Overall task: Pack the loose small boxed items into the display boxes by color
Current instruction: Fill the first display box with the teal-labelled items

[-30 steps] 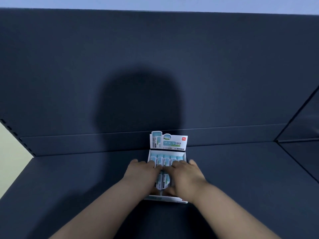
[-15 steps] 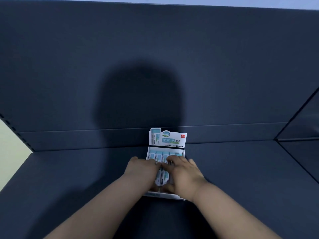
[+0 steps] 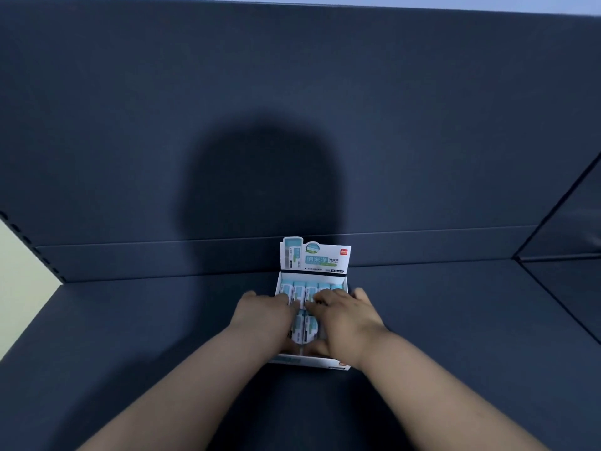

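While the left hand point(image 3: 266, 315) and right hand point(image 3: 344, 317) lie side by side, fingers flat on the teal small boxes point(image 3: 299, 289) and gripping nothing, they seem to press the rows level. Their display box point(image 3: 313, 260) sits near the shelf's point(image 3: 130, 336) back edge, header card upright.

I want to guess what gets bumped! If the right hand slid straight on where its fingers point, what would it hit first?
The right hand would probably hit the upright flap, just past the small boxes under its fingers. Depth is unclear.
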`<state>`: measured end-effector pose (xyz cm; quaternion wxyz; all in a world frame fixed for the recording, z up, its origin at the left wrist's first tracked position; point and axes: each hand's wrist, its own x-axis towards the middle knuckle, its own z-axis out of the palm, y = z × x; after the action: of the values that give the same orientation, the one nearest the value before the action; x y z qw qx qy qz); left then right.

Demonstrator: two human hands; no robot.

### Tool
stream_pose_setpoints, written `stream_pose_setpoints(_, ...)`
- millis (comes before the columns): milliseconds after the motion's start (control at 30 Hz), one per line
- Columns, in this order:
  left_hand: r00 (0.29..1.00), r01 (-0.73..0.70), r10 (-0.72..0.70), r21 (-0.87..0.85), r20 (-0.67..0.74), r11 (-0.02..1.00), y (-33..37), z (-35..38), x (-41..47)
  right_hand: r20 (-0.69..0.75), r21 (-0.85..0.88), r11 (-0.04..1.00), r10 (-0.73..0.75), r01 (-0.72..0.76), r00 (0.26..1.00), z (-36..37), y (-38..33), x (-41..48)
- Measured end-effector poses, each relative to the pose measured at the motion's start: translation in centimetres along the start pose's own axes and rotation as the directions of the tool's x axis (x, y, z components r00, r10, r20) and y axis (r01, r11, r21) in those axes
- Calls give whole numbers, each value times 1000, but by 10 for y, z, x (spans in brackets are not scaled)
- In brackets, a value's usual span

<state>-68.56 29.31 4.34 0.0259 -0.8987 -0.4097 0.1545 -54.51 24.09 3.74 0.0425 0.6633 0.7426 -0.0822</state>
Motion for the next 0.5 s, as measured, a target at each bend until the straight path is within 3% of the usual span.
stream_pose_setpoints(500, 999, 33, -32, -48, 27, 998, -3, -7, -9, 43, -5, 999, -38, 38, 998, -9, 9, -1)
